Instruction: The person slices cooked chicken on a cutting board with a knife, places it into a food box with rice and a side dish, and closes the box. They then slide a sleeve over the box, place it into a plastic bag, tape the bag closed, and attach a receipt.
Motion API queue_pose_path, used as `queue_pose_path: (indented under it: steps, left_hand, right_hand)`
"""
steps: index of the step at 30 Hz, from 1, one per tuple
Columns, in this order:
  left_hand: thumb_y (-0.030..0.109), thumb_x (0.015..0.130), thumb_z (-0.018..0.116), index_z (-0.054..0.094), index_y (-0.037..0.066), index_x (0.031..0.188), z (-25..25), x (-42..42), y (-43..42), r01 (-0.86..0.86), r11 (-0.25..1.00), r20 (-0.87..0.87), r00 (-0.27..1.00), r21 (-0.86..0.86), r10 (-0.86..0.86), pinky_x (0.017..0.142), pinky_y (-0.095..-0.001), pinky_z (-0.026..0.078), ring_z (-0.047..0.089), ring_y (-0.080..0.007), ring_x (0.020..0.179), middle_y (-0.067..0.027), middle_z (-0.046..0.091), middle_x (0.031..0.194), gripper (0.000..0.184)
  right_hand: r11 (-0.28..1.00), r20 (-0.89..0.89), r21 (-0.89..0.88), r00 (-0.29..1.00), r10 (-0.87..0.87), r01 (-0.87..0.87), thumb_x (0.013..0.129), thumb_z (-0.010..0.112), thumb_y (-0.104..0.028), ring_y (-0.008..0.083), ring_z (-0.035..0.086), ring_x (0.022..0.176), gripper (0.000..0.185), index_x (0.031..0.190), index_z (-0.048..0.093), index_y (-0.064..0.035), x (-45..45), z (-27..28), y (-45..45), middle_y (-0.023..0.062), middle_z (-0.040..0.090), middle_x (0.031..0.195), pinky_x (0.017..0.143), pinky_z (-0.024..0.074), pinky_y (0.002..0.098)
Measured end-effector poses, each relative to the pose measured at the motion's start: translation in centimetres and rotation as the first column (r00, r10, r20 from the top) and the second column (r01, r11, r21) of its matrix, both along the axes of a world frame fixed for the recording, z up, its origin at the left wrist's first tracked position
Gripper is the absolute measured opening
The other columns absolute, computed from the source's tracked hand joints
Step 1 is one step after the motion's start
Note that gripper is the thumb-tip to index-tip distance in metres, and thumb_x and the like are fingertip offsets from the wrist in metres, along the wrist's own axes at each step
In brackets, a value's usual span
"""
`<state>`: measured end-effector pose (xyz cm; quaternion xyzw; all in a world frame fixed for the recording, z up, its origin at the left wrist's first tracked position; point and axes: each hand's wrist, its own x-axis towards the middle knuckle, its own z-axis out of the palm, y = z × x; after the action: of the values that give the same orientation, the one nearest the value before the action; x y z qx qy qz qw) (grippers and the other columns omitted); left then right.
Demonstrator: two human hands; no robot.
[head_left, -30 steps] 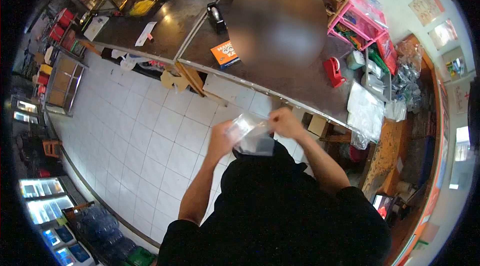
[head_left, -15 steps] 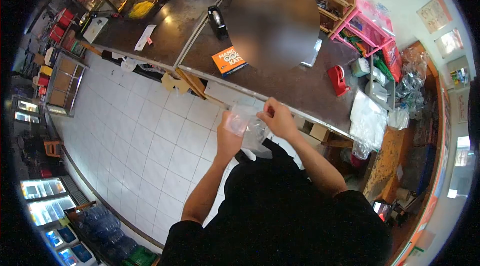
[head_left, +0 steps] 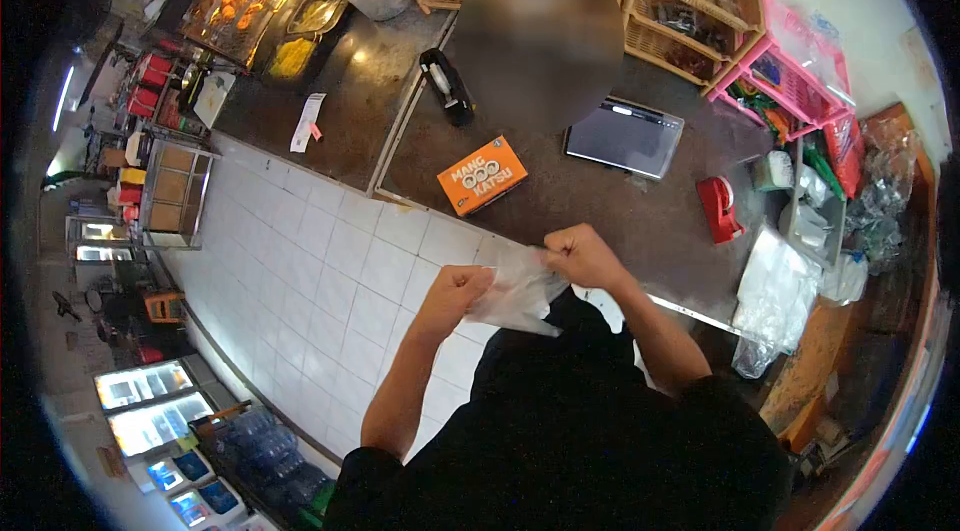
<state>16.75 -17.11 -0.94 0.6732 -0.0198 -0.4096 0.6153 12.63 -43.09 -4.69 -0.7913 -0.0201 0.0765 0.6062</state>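
Bag spans the gap between the left grip and the right grip, both closed on its film, just outside the near edge of the counter. Uneven pulling could tear the film; a loose pinch could drop it to the floor. A forward swing might nudge the box off that edge.
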Motion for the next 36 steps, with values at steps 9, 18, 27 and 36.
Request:
queue_pose_path:
  steps: [9,18,27,36]
  left_hand:
    - [0.013,0.090,0.069,0.065,0.002,0.090,5.7,5.5,1.6,0.002,1.000,-0.012,1.000,-0.007,-0.002,0.050,-0.0220,0.025,0.037,-0.0028,0.053,0.0081,0.048,0.061,0.012]
    - [0.005,0.087,0.069,0.056,0.004,0.097,4.6,15.3,7.8,-0.615,0.703,0.867,0.498,0.358,-0.006,0.053,-0.0306,0.042,0.046,-0.0131,0.057,-0.0022,0.047,0.064,0.016]
    - [0.002,0.087,0.059,0.046,0.005,0.086,-4.6,22.3,8.2,-0.511,0.858,0.680,0.614,-0.044,0.400,0.056,-0.0347,0.049,0.059,-0.0249,0.068,-0.0095,0.056,0.077,0.013]
    - [0.001,0.085,0.058,0.058,0.002,0.105,-8.7,26.0,18.1,-0.546,0.821,0.900,0.425,0.168,0.099,0.075,-0.0438,0.049,0.057,-0.0390,0.077,-0.0198,0.055,0.081,0.020]
  right_hand:
    - [0.892,0.327,-0.236,0.896,-0.301,0.386,0.086,0.074,-0.011,0.0281,0.037,0.054,0.033,0.068,0.049,0.0022,6.7,1.1,-6.3,0.0169,0.044,0.060,0.052,0.0378,0.0392]
    - [0.715,0.578,-0.418,0.771,-0.267,0.561,0.090,0.071,-0.019,0.0257,0.059,0.061,0.025,0.078,0.055,-0.0037,8.0,4.1,-0.5,0.0092,0.057,0.077,0.057,0.0478,0.0367]
    - [0.185,-0.627,0.639,0.645,-0.437,0.747,0.099,0.057,-0.024,0.0227,0.066,0.070,0.020,0.098,0.059,-0.0040,21.0,-1.8,13.6,0.0101,0.066,0.088,0.063,0.0555,0.0382]
    - [0.465,-0.353,0.626,0.760,-0.546,0.625,0.104,0.052,-0.032,0.0176,0.060,0.054,0.036,0.085,0.060,-0.0022,23.2,0.8,13.2,0.0110,0.063,0.067,0.058,0.0535,0.0330]
